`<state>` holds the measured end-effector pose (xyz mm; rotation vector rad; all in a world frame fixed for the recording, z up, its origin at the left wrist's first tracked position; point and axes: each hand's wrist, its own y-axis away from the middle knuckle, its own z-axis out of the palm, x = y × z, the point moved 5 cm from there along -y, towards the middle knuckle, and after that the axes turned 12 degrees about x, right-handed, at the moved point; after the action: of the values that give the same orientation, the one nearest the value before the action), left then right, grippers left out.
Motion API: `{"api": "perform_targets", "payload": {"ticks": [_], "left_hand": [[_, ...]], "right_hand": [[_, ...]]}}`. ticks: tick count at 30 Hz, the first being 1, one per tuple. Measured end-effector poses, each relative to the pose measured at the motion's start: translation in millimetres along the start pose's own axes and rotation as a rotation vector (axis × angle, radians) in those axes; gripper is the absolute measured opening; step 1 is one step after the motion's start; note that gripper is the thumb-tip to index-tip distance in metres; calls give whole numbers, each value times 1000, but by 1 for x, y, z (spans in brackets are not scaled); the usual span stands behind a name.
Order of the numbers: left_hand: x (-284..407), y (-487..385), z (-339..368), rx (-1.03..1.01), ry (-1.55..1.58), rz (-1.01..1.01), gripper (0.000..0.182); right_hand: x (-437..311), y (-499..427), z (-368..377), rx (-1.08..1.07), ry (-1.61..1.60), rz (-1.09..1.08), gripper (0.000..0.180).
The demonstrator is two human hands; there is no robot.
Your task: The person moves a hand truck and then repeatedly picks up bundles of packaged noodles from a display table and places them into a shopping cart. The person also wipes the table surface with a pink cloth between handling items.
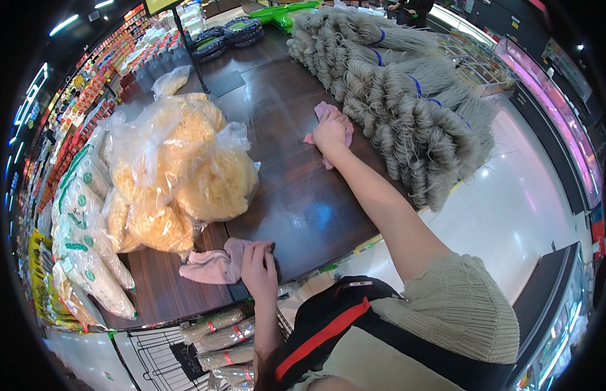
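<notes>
My right hand (330, 131) presses a crumpled pink cloth (327, 108) flat against the dark wood-grain tabletop (303, 210). It is beside a long heap of grey dried noodle bundles (391, 112) tied with blue bands. At the table's near edge, my left hand (260, 269) is palm down, its fingers against the end of a second pink cloth (217, 264). Whether those fingers grip the cloth is hidden. Beyond that cloth, large clear plastic bags of a yellow, crinkled dried food (185, 166) are piled on the table.
White packaged bags (85, 225) line the left side. A sign stand (190, 54) rises behind the yellow bags, near dark bottles with red caps (161, 54). Below the near edge, a wire rack (156, 357) stands beside wrapped bundles (224, 337). A person (413, 10) stands far back.
</notes>
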<state>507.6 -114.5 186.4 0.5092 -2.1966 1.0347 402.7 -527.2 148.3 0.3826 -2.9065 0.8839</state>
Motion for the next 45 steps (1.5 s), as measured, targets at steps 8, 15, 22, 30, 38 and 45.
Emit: {"api": "perform_targets", "payload": {"ticks": [8, 15, 22, 30, 38, 45], "left_hand": [[0, 0, -1, 12, 65, 14, 14], [3, 2, -1, 0, 15, 50, 12], [3, 2, -1, -3, 51, 15, 14], [-4, 1, -5, 34, 135, 34, 16], [-8, 1, -4, 121, 177, -63, 28], [2, 2, -6, 140, 51, 8, 28]], "right_hand": [[101, 201, -143, 88, -155, -103, 79], [201, 274, -230, -616, -293, -77, 49], [188, 240, -258, 180, -727, 172, 46], [98, 184, -149, 95, -410, -268, 60], [-62, 241, -219, -1, -740, -728, 75], [2, 189, -162, 94, -701, -535, 68]]}}
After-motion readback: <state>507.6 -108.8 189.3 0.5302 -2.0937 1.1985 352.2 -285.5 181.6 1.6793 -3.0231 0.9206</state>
